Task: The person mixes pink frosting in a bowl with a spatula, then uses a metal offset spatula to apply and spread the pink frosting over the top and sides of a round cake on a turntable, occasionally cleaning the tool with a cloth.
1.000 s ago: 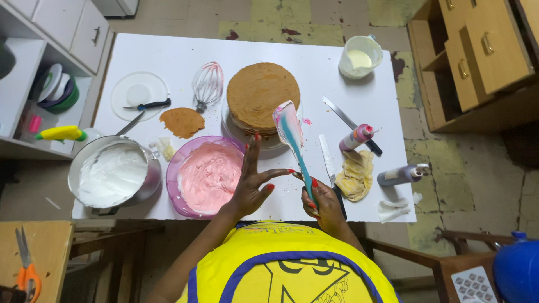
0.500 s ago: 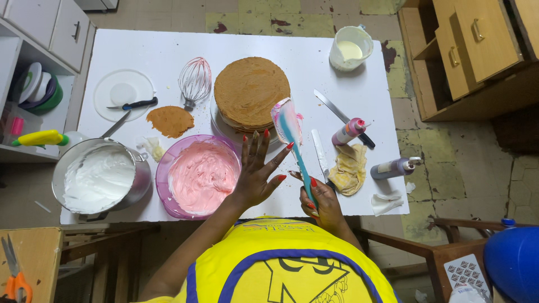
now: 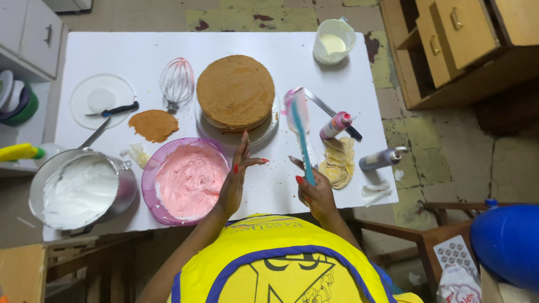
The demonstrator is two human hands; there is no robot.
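White worktop [image 3: 168, 45] is crowded from edge to edge. 1 stacked brown cake [image 3: 236, 91] sits at its centre, with the pink icing bowl [image 3: 185, 180] overhanging the near edge beside the open, empty left hand [image 3: 234, 182]; a nudge could tip it. A teal spatula [image 3: 302, 134], smeared pink, is gripped by the right hand [image 3: 317, 196] and could drip.

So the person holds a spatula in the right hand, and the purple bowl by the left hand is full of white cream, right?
Not quite. The head view shows the purple bowl by the left hand holding pink cream; the white cream is in the metal pot farther left. The right hand does hold the spatula.
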